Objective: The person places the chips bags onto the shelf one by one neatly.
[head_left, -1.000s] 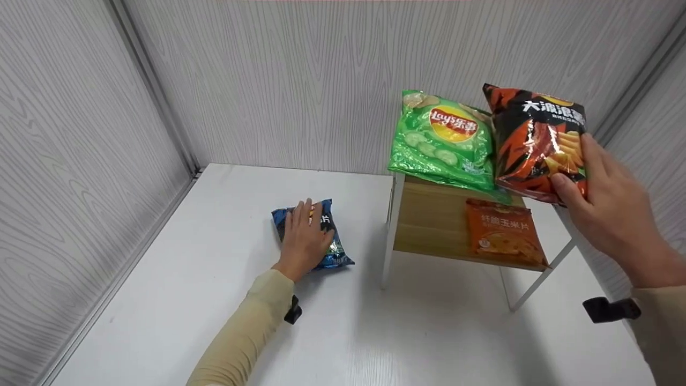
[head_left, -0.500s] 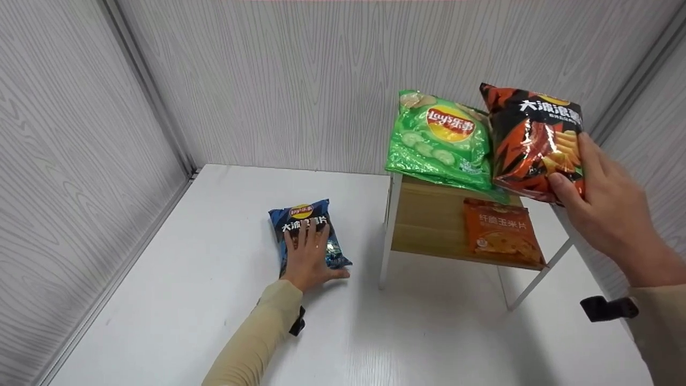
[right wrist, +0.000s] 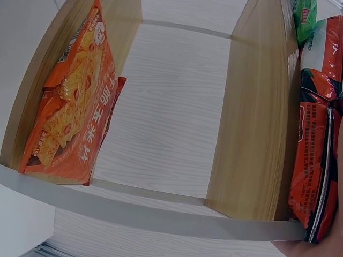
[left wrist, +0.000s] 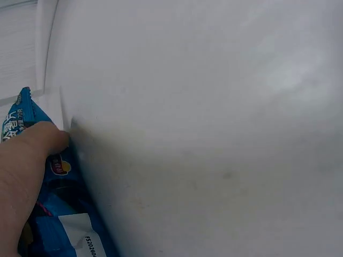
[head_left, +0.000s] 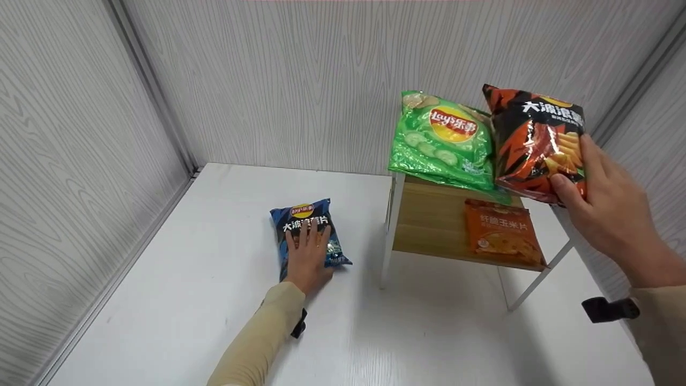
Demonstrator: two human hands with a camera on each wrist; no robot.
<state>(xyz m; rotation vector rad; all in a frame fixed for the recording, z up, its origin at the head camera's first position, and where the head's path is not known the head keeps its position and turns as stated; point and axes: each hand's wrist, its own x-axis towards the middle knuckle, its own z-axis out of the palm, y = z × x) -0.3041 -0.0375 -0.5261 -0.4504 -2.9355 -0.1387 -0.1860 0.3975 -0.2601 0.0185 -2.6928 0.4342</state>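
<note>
My left hand (head_left: 308, 262) lies over a blue bag of potato chips (head_left: 301, 212) on the white table. Its fingers are spread and fairly straight across the front, and in the left wrist view the thumb (left wrist: 53, 136) touches the bag's side. My right hand (head_left: 613, 206) grips the right edge of a red-and-black bag of potato chips (head_left: 538, 142), thumb in front, other fingers largely hidden behind. That bag stands tilted at the top of a small two-tier rack (head_left: 429, 228), beside a green bag of potato chips (head_left: 439, 142).
An orange bag of corn chips (head_left: 504, 233) lies at the right side of the rack's lower wooden shelf (head_left: 429, 214). White rack legs (head_left: 387, 241) stand on the table (head_left: 225, 214). Wood-grain panels (head_left: 295, 80) enclose the back and sides.
My left hand has slid down toward me on the blue bag, uncovering its logo. Its thumb spread outward, then drew back in. The right hand and its bag have hardly moved.
</note>
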